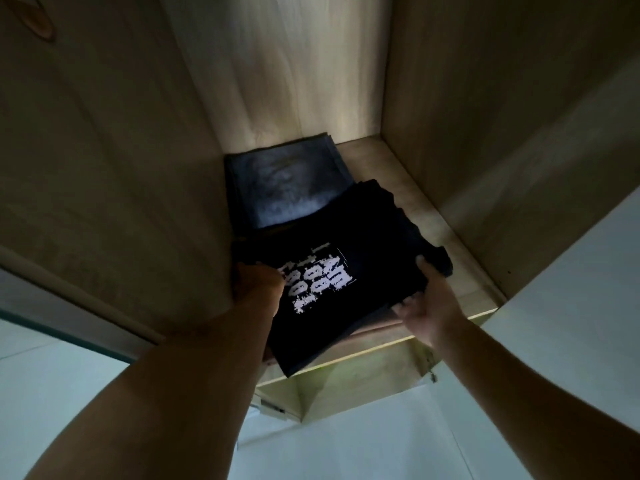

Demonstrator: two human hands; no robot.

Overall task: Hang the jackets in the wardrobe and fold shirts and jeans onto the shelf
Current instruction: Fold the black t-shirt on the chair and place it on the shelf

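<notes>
Left hand (258, 284): at the left edge of the folded black T-shirt with white distressed lettering (346, 271), fingers curled down over that edge, gripping the fabric; the fingertips themselves are lost in shadow. Right hand (427, 306): at the shirt's right front corner, thumb (424, 268) laid on top of the cloth, fingers tucked under the edge, so the hand pinches the garment between thumb and fingers. Both forearms reach up and forward into the compartment.

Shirt position: lying on the pale wooden wardrobe shelf (446, 237), print side up, lettering rotated sideways to the camera. Its near corner hangs out past the shelf's front edge. Its far edge overlaps the front of the folded dark blue jeans (287, 188), which sit further back on the same shelf, close to the left wall and touching or nearly touching the back panel; lighting is too dim to say which.

Compartment: 1 back panel (311, 64), lit from above, brighter than the 2 side walls. Right of the shirt a strip of bare shelf board shows. Below the shelf front, a lower wooden edge and a white surface (346, 445) are visible.
</notes>
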